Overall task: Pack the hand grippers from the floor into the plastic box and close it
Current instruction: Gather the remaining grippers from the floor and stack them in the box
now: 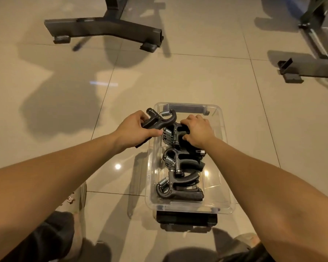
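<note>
A clear plastic box [222,129] stands open on the tiled floor, with black latches at its near and far ends. Several black hand grippers [180,178] with steel springs lie in a row inside it. My left hand [133,129] grips one more black hand gripper [160,118] by its handle, just over the box's far left rim. My right hand [197,129] reaches into the far part of the box and holds a hand gripper [175,132] that lies on the pile there.
Dark metal equipment bases stand on the floor at the far left [106,29] and far right [311,67]. A clear lid [138,178] appears to lie on the floor along the box's left side. My knees and feet are at the bottom edge.
</note>
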Tool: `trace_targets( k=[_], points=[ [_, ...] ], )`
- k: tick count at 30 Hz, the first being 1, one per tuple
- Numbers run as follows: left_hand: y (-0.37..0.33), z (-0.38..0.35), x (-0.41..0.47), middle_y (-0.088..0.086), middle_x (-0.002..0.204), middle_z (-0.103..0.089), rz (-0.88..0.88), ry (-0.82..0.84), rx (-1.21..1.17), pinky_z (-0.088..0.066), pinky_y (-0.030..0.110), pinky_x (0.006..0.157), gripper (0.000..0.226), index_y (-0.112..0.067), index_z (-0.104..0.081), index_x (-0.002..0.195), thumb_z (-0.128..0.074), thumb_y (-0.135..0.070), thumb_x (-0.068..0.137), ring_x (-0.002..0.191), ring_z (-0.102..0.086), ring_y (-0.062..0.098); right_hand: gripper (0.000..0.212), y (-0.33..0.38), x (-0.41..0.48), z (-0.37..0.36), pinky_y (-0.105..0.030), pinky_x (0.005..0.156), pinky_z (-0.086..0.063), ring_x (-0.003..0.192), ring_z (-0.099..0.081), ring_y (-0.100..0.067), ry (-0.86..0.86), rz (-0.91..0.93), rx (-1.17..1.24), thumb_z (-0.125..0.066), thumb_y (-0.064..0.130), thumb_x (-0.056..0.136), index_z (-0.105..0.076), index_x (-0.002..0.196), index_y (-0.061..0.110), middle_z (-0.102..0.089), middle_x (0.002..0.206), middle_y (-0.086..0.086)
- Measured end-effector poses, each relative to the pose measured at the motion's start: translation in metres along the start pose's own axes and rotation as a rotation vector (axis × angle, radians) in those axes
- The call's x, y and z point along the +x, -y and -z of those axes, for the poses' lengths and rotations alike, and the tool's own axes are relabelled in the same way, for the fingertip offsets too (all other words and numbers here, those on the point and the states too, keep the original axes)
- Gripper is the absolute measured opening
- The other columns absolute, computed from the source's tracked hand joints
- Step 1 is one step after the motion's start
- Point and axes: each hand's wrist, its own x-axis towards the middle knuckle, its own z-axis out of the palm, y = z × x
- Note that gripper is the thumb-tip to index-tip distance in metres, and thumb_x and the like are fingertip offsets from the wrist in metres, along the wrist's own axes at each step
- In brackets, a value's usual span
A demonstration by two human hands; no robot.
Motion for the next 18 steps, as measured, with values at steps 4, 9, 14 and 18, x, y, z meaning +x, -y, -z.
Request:
trace_targets(
  k=[4,9,14,18],
  points=[
    [0.003,0.001,-0.005,0.009,0.093,-0.07,-0.021,-0.004,0.017,-0.052,0.034,0.055,0.049,-0.017,-0.055,0.105,-0.088,-0.037,0.074,0.068,-0.065,0.022,0.055,0.002,-0.004,-0.006,-0.042,0.103,-0.038,0.124,-0.044,-0.026,-0.043,0.009,-0.114,-0.069,0.037,0.089,-0.053,0.141,0.028,-0.05,0.132,-0.002],
    [0.009,0.008,-0.008,0.008,0.089,-0.07,-0.02,-0.035,0.04,-0.05,0.034,0.055,0.049,-0.016,-0.054,0.105,-0.088,-0.032,0.075,0.062,-0.061,0.021,0.052,0.006,-0.006,-0.005,-0.042,0.1,-0.038,0.122,-0.045,-0.027,-0.051,-0.006,-0.165,-0.07,0.037,0.089,-0.055,0.137,0.026,-0.05,0.131,-0.004],
    [0.014,0.014,-0.01,0.0,0.093,-0.068,-0.066,-0.095,0.163,-0.053,0.04,0.07,0.052,-0.021,-0.054,0.102,-0.089,-0.043,0.07,0.075,-0.064,0.02,0.056,0.008,-0.005,0.004,-0.043,0.102,-0.039,0.126,-0.046,-0.027,-0.019,-0.029,-0.11,-0.069,0.036,0.089,-0.051,0.14,0.018,-0.051,0.136,-0.005],
    [0.009,0.018,-0.011,-0.01,0.094,-0.062,-0.101,-0.214,0.279,-0.048,0.035,0.068,0.056,-0.024,-0.053,0.104,-0.086,-0.051,0.069,0.083,-0.062,0.015,0.041,0.009,-0.009,0.027,-0.041,0.092,-0.051,0.108,-0.061,-0.025,-0.102,-0.1,0.261,-0.065,0.034,0.092,-0.063,0.127,0.012,-0.065,0.12,-0.005]
  ],
)
